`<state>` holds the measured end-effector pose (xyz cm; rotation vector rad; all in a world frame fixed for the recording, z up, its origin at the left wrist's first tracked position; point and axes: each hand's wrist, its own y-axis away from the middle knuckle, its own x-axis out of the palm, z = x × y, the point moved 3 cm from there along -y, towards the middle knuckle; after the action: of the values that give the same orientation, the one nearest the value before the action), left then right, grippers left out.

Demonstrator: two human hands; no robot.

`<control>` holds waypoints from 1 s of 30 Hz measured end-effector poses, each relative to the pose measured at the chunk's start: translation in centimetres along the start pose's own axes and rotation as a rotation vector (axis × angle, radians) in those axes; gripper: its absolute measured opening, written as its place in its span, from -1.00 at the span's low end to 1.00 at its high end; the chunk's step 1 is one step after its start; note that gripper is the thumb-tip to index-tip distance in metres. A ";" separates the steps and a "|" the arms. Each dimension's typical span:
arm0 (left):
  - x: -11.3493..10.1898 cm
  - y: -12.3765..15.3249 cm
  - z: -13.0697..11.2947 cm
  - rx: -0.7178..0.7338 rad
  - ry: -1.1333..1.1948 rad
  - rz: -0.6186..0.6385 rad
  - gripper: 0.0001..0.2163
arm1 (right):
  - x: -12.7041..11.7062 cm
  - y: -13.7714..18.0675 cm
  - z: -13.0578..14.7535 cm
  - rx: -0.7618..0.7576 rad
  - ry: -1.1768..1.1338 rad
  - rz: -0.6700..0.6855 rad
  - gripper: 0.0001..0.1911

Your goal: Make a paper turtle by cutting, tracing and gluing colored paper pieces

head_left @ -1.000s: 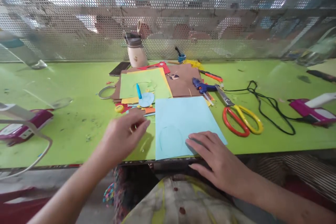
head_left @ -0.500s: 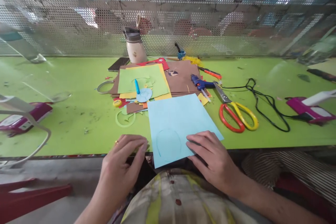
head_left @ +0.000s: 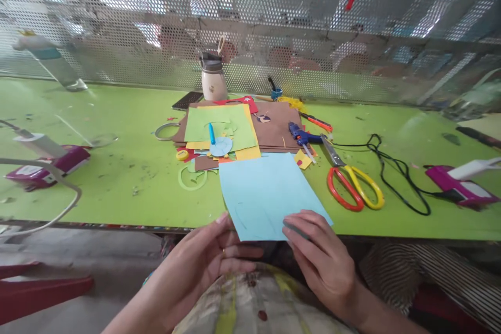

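From where I stand, the blue sheet (head_left: 270,188) lies at the near side of the worktop (head_left: 133,182), its near edge jutting out over the person's lap. The right hand (head_left: 323,248) has it by the near right part, fingers on top and the thumb seemingly beneath, a narrow pinch that I'd say steadies the overhanging paper. The left hand (head_left: 219,250) is wide, palm turned up and fingers spread by the near left corner, perhaps to support it; I cannot tell whether it touches. Faint curved lines show on the sheet's near left part.

Counting round: two hands, one blue sheet, one pair of scissors (head_left: 348,177) to the right, handles nearest the person, presumably for an easy reach. One glue gun (head_left: 303,134) rests just beyond their blades; one black cord (head_left: 354,145) runs off right, so its place probably owes something to the wiring. There are two purple power strips, one left (head_left: 49,167) and one right (head_left: 462,185). Farther off, one blue pen (head_left: 212,133) lies on one light green sheet (head_left: 199,120) over brown sheets (head_left: 277,122) too closely stacked to count, and one bottle (head_left: 214,83) stands behind, likely out of the way
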<state>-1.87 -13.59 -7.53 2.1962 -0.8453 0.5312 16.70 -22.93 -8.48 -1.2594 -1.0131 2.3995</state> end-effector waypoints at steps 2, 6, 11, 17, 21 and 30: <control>1.0 -0.9 -0.8 0.024 0.066 0.012 -0.72 | -0.1 0.0 0.3 -0.060 0.040 0.007 -0.55; 2.6 -2.0 -2.1 0.046 0.118 -0.140 -0.82 | -0.1 0.0 0.5 -0.124 0.099 -0.004 -0.60; 3.2 -2.5 -2.9 0.010 0.109 -0.243 -0.74 | 0.1 -0.4 0.2 -0.169 0.098 0.009 -0.66; 2.3 -2.7 -3.4 0.123 -0.031 -0.276 -0.75 | 0.6 -1.4 0.0 -0.169 0.087 0.038 -0.68; 1.5 -2.6 -4.2 0.153 -0.049 -0.257 -0.72 | 0.9 -1.9 0.3 -0.099 0.080 0.067 -0.64; 1.0 -5.6 -7.9 0.282 -0.046 -0.185 -0.86 | -5.0 -3.2 -5.5 0.177 0.286 -0.092 -0.73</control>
<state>1.78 -5.16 -4.36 2.5223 -0.6113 0.5369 23.71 -20.55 -5.30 -1.4055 -0.7416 2.1105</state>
